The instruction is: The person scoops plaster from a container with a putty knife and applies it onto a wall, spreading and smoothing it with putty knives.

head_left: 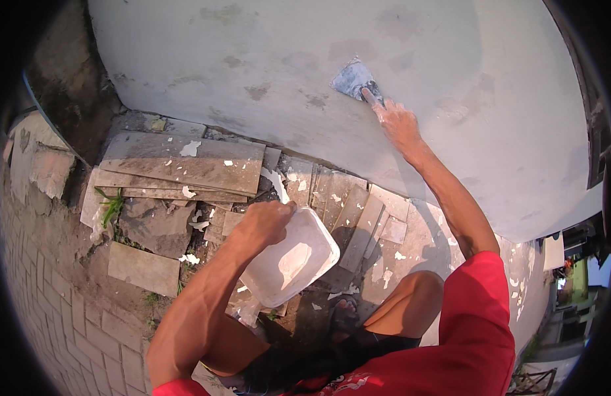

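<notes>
- Gripped tight in the right hand (399,124), a putty knife (353,79) is pressed flat on the grey wall (252,53).
- White tub (293,259) is clamped by its rim in the left hand (266,221).
- Filler could easily get spilled onto the stacked slabs (180,165), since the tub's tilted.

Dirt ground (88,264): stacked grey slabs (180,165), white plaster flecks (190,148), brick paving (61,310).

1. We see no packages, labels, signs or screens in this view.
2. The nearest to a package is the white rectangular tub (291,259), plain and unmarked, with rounded corners; our left hand (266,221) grips its rim, and it is tilted above the paving slabs (186,165). It bears no label that we can see.
</notes>
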`<state>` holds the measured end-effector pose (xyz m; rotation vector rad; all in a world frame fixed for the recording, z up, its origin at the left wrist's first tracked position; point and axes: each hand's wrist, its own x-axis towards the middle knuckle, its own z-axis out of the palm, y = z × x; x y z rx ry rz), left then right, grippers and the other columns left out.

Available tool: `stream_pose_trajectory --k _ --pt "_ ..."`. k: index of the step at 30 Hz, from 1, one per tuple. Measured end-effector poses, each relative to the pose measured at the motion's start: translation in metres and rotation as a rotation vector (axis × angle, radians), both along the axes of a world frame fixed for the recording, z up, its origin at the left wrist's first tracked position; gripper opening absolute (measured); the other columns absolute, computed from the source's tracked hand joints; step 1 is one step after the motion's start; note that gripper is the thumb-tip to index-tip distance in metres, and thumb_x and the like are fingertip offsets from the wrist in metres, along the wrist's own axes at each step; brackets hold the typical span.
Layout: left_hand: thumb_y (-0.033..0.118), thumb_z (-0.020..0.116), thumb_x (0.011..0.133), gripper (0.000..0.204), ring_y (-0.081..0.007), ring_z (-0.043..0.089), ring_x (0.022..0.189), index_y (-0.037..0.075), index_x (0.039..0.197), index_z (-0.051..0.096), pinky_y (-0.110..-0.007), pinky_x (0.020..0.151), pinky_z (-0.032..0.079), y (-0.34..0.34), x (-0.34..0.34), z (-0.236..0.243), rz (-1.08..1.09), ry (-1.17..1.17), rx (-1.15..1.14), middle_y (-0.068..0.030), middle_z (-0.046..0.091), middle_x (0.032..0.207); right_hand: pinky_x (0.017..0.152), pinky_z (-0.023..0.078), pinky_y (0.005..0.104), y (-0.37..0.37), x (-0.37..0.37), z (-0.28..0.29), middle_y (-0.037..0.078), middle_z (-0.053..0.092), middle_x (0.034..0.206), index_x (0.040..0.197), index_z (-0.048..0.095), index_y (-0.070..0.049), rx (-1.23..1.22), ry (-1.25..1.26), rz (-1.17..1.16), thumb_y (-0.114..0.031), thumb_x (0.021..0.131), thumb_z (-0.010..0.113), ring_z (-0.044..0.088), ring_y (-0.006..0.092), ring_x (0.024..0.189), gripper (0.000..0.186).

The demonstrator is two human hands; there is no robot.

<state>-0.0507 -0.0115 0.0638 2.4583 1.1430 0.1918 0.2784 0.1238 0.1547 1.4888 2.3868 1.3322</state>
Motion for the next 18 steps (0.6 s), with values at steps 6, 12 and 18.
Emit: stream_pose_trajectory --k 6,12,18 --pt "0.001 0.055 0.075 0.043 -0.0390 0.068 0.082 0.002 0.117 0.059 -0.049 0.073 0.054 -0.003 -0.002 0.012 0.024 -0.011 -0.093 -0.0232 0.068 0.086 0.047 0.054 0.0346 -0.050 0.044 -0.014 0.008 0.057 0.083 0.152 0.032 -0.022 -0.097 -0.047 -0.162 -0.009 0.084 0.060 0.062 0.0217 0.063 0.074" --pt "0.002 0.059 0.074 0.038 -0.0362 0.069 0.083 0.004 0.111 0.064 -0.045 0.072 0.056 0.001 0.000 -0.004 -0.014 -0.025 -0.026 -0.0201 0.069 0.087 0.046 0.051 0.0398 -0.092 -0.009 0.003 0.011 0.055 0.064 0.148 0.040 -0.019 -0.158 0.423 -0.126 -0.013 0.086 0.063 0.059 0.0256 0.049 0.066" --pt "0.003 0.059 0.074 0.038 -0.0356 0.069 0.084 0.005 0.111 0.065 -0.045 0.071 0.056 -0.004 0.007 0.007 -0.027 0.039 -0.051 -0.0199 0.069 0.087 0.055 0.052 0.0473 -0.027 -0.090 0.006 0.016 0.062 0.067 0.146 0.042 -0.014 0.012 0.756 -0.087 -0.019 0.089 0.060 0.063 0.0342 0.058 0.060"
